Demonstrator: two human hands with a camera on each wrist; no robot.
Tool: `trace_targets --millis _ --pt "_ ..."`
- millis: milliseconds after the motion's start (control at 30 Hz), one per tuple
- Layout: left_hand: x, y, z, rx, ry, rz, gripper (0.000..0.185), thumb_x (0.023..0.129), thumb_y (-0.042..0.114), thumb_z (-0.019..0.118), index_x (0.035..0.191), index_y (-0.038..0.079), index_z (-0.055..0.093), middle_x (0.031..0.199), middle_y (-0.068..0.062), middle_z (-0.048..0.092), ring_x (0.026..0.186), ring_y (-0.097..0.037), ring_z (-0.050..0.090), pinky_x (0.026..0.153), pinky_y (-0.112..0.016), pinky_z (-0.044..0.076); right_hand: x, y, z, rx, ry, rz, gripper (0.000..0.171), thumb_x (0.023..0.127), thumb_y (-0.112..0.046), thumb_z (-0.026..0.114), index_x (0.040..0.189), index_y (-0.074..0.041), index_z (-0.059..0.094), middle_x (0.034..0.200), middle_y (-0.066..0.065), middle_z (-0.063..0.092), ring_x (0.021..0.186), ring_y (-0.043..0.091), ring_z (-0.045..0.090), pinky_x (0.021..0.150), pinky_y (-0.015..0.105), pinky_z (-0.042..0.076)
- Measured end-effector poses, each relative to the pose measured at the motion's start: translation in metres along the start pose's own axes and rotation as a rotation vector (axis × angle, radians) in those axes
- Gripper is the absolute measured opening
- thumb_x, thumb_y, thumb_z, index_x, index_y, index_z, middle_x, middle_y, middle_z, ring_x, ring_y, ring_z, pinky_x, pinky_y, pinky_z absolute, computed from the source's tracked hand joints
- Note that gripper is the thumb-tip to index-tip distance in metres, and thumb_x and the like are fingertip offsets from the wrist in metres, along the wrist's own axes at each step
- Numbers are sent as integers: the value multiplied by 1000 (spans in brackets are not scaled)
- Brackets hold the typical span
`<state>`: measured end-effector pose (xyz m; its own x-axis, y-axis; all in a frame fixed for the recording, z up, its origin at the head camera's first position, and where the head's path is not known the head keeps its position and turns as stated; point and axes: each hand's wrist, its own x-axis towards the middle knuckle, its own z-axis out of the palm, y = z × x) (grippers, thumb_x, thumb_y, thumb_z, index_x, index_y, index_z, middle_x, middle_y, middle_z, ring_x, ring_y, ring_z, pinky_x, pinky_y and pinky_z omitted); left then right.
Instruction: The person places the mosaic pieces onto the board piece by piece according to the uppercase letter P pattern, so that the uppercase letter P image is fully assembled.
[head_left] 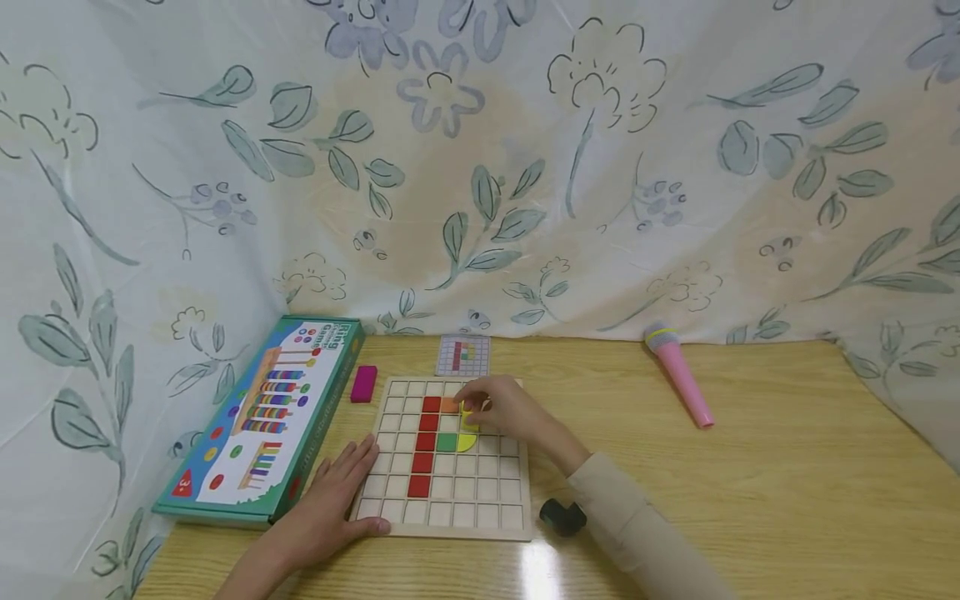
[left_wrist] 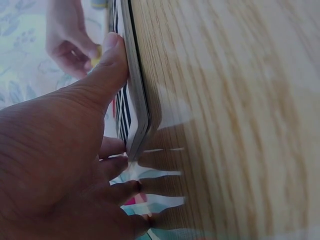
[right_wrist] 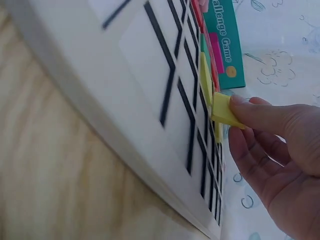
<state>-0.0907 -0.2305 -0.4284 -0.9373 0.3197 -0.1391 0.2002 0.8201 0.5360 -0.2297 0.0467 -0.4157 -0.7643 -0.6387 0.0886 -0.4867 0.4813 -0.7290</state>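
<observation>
A white gridded wooden board [head_left: 450, 531] lies on the table. On it stand a column of red tiles [head_left: 418, 485], an orange tile [head_left: 448, 405], a green tile [head_left: 446, 442] and a yellow rounded piece [head_left: 466, 442]. Between thumb and fingertips my right hand [head_left: 513, 408] pinches a yellow tile [right_wrist: 224, 109], held on edge close above the upper middle cells. The hand partly covers other yellow in the head view. My left hand [head_left: 322, 512] rests at the board's left side, fingers spread and fairly straight, with its thumb touching the near left corner.
A small pattern card [head_left: 463, 356] lies behind the board. At left are a green game box [head_left: 255, 417] and a magenta block [head_left: 363, 384]. A pink microphone [head_left: 682, 379] lies far right; a black object [head_left: 562, 517] sits beside my right forearm. Floral cloth [head_left: 487, 208] hangs behind.
</observation>
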Motion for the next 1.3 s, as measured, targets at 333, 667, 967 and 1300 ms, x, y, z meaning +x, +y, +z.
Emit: trace_targets --millis 333,667,967,1300 --pt "-3 1 -2 -3 -5 -22 102 80 55 72 154 1 26 162 -16 19 147 -43 12 114 -66 7 6 0 8 26 -14 37 19 84 0 75 103 -4 73 90 -1 68 82 13 58 74 24 52" --pt "-5 2 -2 13 14 -12 101 80 57 70 154 3 27 162 -14 19 147 -42 13 114 -65 8 7 -4 5 41 -58 91 20 84 1 74 103 -5 74 88 0 65 82 15 57 72 24 52" --pt "-7 5 -7 18 5 2 100 81 57 70 153 1 28 161 -15 20 146 -43 14 114 -66 8 4 -8 3 13 -59 83 19 88 -1 71 105 -5 73 90 0 65 83 14 57 75 25 51" --pt "-3 4 -7 93 6 17 101 81 62 67 153 2 29 161 -16 23 145 -43 19 113 -65 16 -24 -8 -23 -97 -8 66 20 95 -12 65 113 -6 71 109 2 69 101 16 62 86 34 54"
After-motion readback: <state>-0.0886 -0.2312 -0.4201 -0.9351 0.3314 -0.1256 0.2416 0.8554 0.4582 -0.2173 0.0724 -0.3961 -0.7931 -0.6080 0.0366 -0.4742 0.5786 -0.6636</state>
